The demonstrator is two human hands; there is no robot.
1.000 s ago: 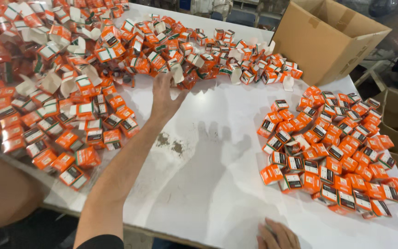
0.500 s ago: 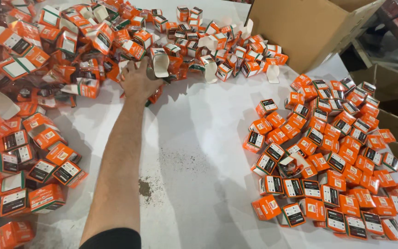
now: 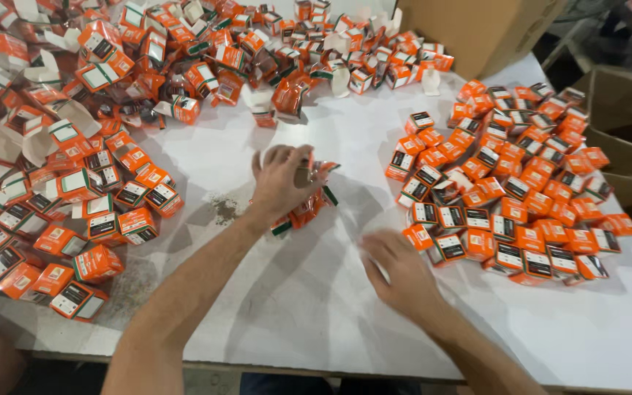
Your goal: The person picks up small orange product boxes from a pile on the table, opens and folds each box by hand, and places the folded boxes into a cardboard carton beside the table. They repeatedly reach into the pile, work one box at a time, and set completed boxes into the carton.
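Now | left hand [image 3: 281, 179] back mid-bench from the far pile, fingers clamped on orange cartons [image 3: 309, 205] | right hand [image 3: 396, 267] newly in view, fingers apart, empty.

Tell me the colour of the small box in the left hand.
Orange small box with white and green edging, held in the left hand; head view.

The left hand [image 3: 281, 179], which a moment ago reached into the far heap of open boxes [image 3: 206, 51], is now drawn back to the middle of the worktop [image 3: 316, 307], clutching a few flattened orange cartons [image 3: 309, 205]. The right hand [image 3: 400, 271] now appears, hovering beside the closed-box pile [image 3: 513, 190].
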